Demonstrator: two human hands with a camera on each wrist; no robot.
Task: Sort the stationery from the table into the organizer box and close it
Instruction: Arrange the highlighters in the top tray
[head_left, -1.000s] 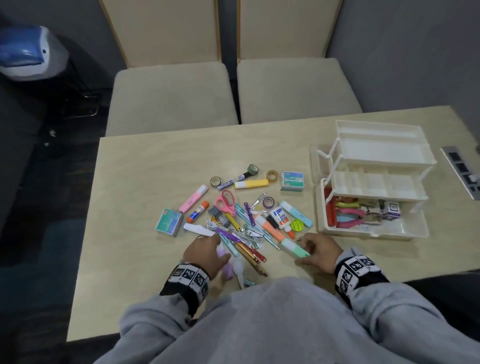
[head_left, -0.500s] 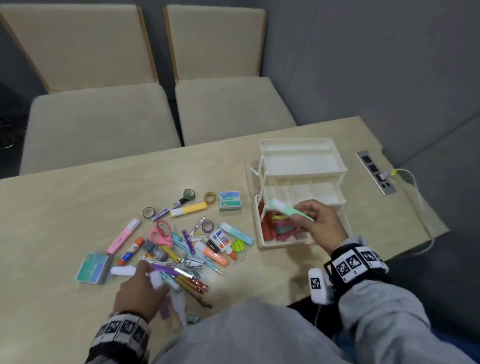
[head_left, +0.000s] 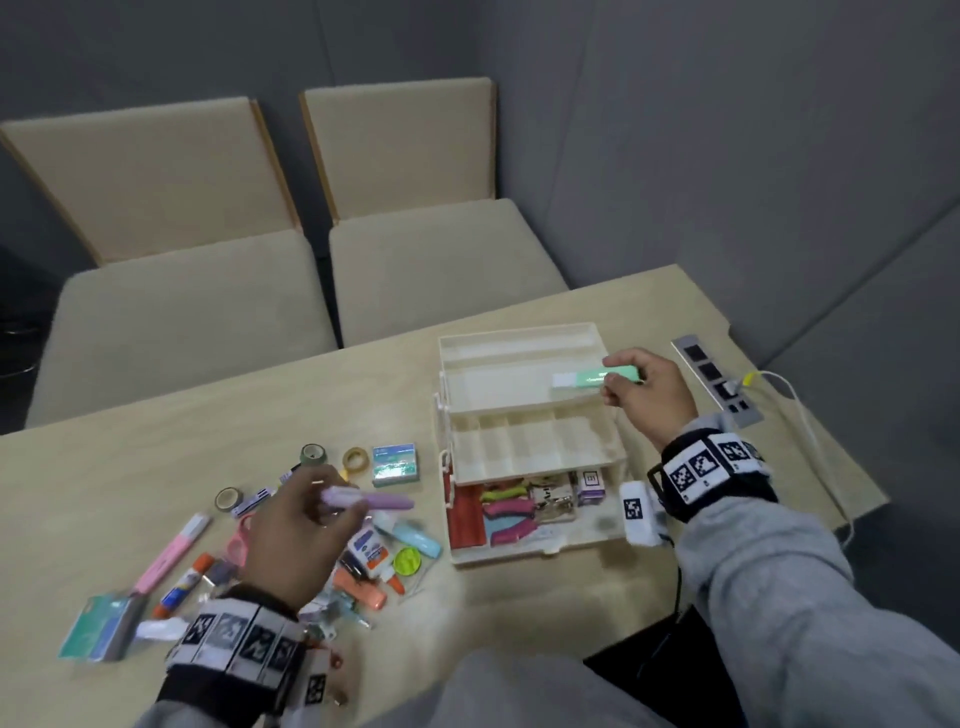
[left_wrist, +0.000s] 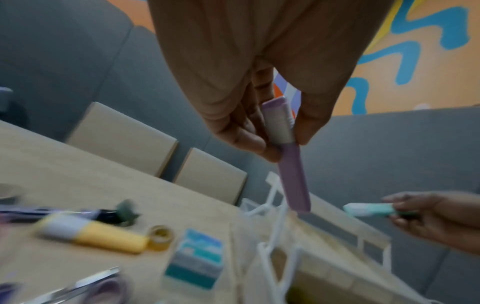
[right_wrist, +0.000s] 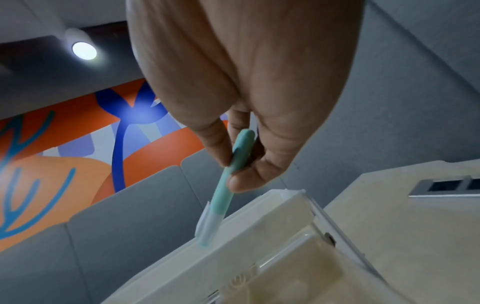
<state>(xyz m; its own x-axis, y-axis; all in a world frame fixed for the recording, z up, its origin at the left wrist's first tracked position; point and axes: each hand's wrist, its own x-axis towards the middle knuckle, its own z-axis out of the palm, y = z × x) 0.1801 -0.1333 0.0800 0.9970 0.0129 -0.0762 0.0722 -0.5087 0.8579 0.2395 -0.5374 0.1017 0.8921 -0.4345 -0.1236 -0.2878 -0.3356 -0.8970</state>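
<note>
My right hand (head_left: 647, 397) pinches a mint-green highlighter (head_left: 597, 376) by its tail, holding it level over the top tray (head_left: 498, 358) of the open organizer box (head_left: 530, 545); I cannot tell whether its clear cap touches the tray. That tray looks bare from the head view, and so do the divided cells of the middle tray (head_left: 535, 447). The bottom compartment holds a red item on its left, pink- and yellow-handled tools in the middle and a small purple-and-white carton at the right.

My left hand (head_left: 296, 540) grips a lilac highlighter (head_left: 369, 500) between thumb and fingers, raised above the pile of loose stationery left of the box: a pink highlighter (head_left: 171, 553), glue stick (head_left: 184, 584), white glue bottle (head_left: 366, 545), orange highlighter (head_left: 358, 590), washi tape rolls (head_left: 356, 459), a teal staple box (head_left: 395, 464).

Everything sits on a pale wood table (head_left: 156, 447) with a socket strip (head_left: 719, 382) and plugged-in cable at its right edge. Two beige chairs (head_left: 431, 260) stand beyond, against grey padded walls.
</note>
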